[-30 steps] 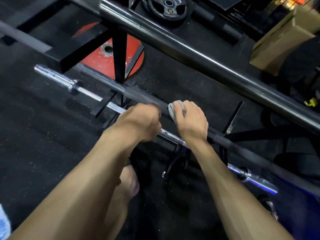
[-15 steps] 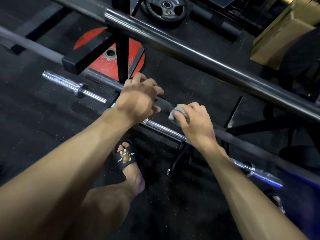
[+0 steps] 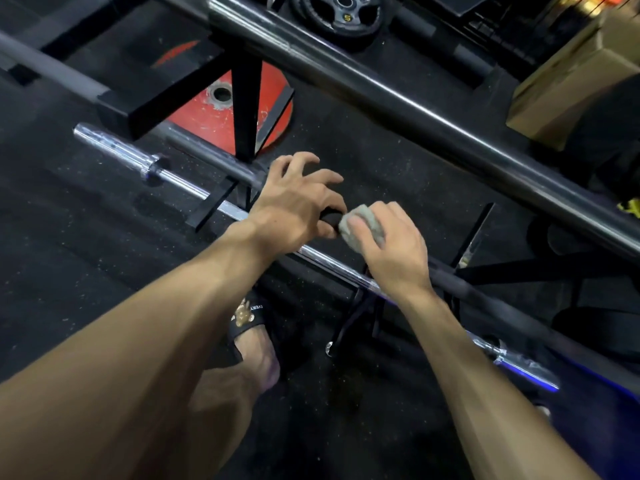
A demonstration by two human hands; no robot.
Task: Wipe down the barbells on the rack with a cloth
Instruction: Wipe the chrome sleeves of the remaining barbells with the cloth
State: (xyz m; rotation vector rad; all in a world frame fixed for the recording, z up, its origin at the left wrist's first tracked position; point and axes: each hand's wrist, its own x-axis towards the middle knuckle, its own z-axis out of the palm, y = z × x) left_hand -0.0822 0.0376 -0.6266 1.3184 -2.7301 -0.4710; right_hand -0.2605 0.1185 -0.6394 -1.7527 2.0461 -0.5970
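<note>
A dark barbell (image 3: 211, 157) lies slanted across the low rack, with a chrome barbell (image 3: 180, 180) just in front of it. My left hand (image 3: 294, 206) sits on the dark bar, thumb and forefinger curled round it, the other fingers lifted and spread. Right beside it, my right hand (image 3: 394, 254) holds a crumpled grey cloth (image 3: 363, 225) pressed on the same bar. A thicker dark barbell (image 3: 415, 98) runs higher up, across the top of the view.
A black rack upright (image 3: 246, 109) stands before a red weight plate (image 3: 204, 116). A black plate (image 3: 343, 15) lies at the top, a cardboard box (image 3: 571, 74) at the right. My sandalled foot (image 3: 249, 327) stands on the dark rubber floor below the bars.
My left hand has gone from a full fist on the bar to a looser hold with fingers lifted and spread. The right hand keeps the cloth on the bar beside it.
</note>
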